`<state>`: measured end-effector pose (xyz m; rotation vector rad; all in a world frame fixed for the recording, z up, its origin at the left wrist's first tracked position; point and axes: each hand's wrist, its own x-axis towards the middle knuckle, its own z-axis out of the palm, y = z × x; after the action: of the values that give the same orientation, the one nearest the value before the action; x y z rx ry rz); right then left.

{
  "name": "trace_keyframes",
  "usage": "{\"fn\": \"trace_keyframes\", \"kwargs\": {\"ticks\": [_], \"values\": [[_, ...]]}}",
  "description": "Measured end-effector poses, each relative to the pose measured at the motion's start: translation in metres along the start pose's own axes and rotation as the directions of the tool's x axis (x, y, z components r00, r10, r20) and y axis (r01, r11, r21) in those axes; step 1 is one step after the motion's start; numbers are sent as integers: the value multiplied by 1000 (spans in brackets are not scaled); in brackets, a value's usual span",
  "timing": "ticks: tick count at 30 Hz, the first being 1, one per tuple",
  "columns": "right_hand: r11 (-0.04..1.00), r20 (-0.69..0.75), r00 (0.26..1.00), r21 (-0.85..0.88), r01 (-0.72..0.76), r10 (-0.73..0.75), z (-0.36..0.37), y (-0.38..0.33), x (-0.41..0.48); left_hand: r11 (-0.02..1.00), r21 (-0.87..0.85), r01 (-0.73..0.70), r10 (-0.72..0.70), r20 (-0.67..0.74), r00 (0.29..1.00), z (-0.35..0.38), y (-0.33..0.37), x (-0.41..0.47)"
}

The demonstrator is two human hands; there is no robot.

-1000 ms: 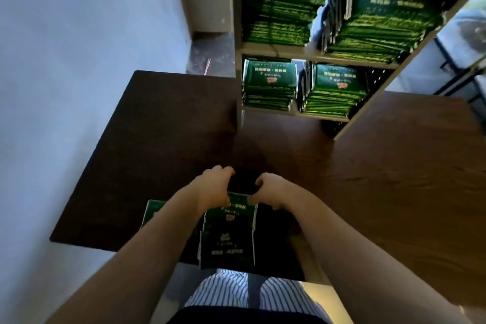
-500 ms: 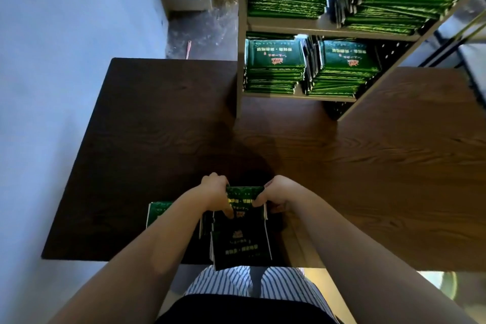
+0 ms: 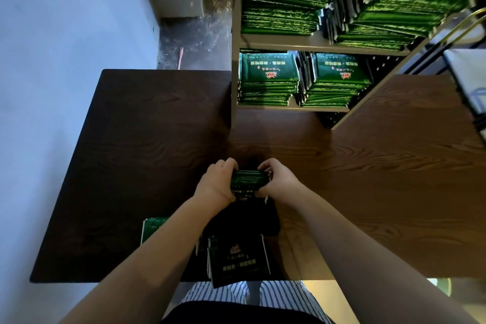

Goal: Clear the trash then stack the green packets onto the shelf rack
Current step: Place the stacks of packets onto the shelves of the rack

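A small stack of green packets [image 3: 248, 181] is held above the table between my two hands. My left hand [image 3: 215, 184] grips its left end and my right hand [image 3: 278, 183] grips its right end. More green packets [image 3: 238, 262] lie at the table's near edge, partly over it, and another packet [image 3: 152, 227] shows left of my left forearm. The shelf rack [image 3: 313, 43] stands at the far side of the table, its shelves filled with piles of green packets [image 3: 268, 79].
The dark wooden table [image 3: 147, 155] runs along a pale wall on the left. A thin red-and-white stick [image 3: 180, 58] lies on the floor behind the table. A metal frame [image 3: 457, 29] and a light panel [image 3: 470, 76] stand at the right of the rack.
Both hands have lifted a stack of packets off the pile at the near edge and carried it forward, away from my body. The view has tilted down.
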<state>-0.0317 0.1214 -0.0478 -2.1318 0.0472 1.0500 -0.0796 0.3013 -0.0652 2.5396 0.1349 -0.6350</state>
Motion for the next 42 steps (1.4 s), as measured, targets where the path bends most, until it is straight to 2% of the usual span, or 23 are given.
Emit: {"fn": "trace_keyframes", "kwargs": {"ticks": [3,5,8,13,18,22,28,32,38,42], "values": [[986,-123,983,-113,120,-134,-1,6,1,995,-26,-100,96,-113,989,4,1,-1],[970,-145,973,-190,153,-181,0,15,4,990,-44,-137,130,-135,982,9,-1,-4],[963,-140,971,-216,161,-194,2,27,6,986,-79,-146,134,-142,981,18,-8,-8],[974,-146,970,-150,170,-192,7,40,7,971,-179,-159,133,-151,980,25,-16,-11],[983,-150,972,-54,177,-184,2,43,4,933,-353,-67,10,-160,987,20,-13,-13],[979,-239,954,55,197,-178,-9,33,-4,874,-477,-91,-38,-253,967,10,-4,-15],[909,-360,885,179,376,-295,-63,-5,-42,768,-559,-312,-7,-494,869,-34,30,-20],[841,-410,844,263,472,-346,-101,-33,-78,678,-592,-436,16,-581,814,-72,67,-29],[704,-536,742,337,626,-403,-152,-71,-128,557,-562,-612,2,-736,677,-126,127,-51],[615,-584,670,336,713,-458,-176,-89,-152,545,-492,-679,-8,-812,583,-158,164,-68]]}}
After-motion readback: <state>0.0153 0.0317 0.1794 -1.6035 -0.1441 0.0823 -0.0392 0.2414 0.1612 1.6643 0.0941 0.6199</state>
